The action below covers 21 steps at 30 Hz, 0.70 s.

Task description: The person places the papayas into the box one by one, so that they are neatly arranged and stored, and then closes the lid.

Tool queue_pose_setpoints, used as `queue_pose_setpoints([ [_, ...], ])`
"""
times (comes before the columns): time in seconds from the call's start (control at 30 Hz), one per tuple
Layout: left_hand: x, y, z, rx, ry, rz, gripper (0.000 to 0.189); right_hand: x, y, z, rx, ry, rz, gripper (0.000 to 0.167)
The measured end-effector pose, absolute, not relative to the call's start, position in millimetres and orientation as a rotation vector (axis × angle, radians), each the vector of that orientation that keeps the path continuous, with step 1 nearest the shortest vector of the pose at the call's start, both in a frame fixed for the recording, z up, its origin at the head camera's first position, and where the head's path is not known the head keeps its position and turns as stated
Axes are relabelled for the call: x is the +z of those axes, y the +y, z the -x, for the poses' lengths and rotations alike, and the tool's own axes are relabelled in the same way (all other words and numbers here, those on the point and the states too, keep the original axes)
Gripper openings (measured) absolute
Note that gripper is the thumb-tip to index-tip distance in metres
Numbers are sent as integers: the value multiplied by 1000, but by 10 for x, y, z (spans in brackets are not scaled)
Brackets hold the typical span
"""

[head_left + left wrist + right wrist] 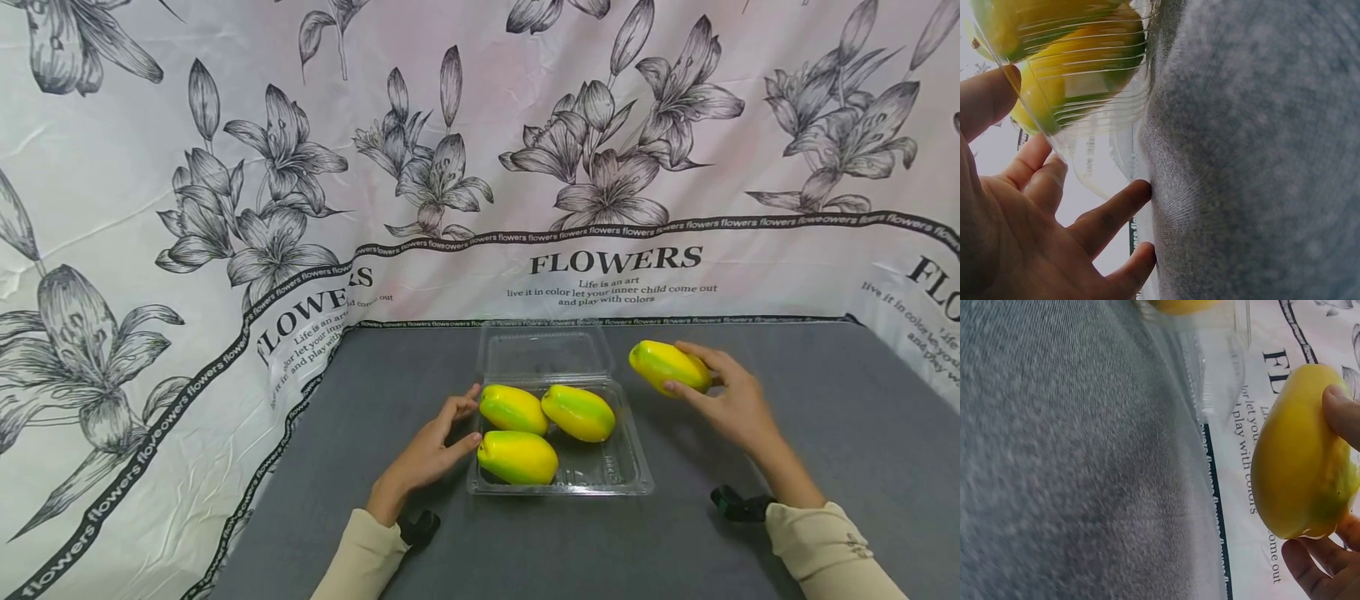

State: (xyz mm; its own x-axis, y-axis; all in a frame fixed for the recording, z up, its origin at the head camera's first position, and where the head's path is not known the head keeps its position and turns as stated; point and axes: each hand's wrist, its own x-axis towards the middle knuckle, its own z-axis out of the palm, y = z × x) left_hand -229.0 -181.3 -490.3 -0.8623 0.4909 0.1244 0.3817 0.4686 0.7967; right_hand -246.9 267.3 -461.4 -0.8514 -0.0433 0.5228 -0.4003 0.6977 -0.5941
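My right hand [733,398] holds a yellow-green papaya [666,367] above the table, to the right of a clear plastic clamshell box [600,477]. In the right wrist view, the thumb lies along one side of the held papaya [1300,456] and fingertips support its lower end. Three similar papayas lie in the box: one at back left [513,408], one at back right [579,413] and one at front left [517,457]. At the box's left rim, my left hand [431,450] rests with thumb and fingertips touching it. Its two outer fingers reach the tabletop in the left wrist view.
The box's hinged lid [545,352] lies open toward the back of the grey table [337,400]. A white curtain [450,283] printed with flowers and lettering borders the table behind and at the sides. Dark straps sit at both wrists.
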Motion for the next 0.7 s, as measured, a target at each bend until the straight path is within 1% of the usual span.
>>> queue_pose_setpoints([
  [0.27, -4909, -1806, 2290, 1349, 2588, -763, 44, -4632, 2641, 2422, 1035, -2437, -351, 60],
  [0.7, -4905, -1808, 2289, 1340, 2594, -774, 44, -4499, 2484, 2339, 1048, -2419, -433, 59],
])
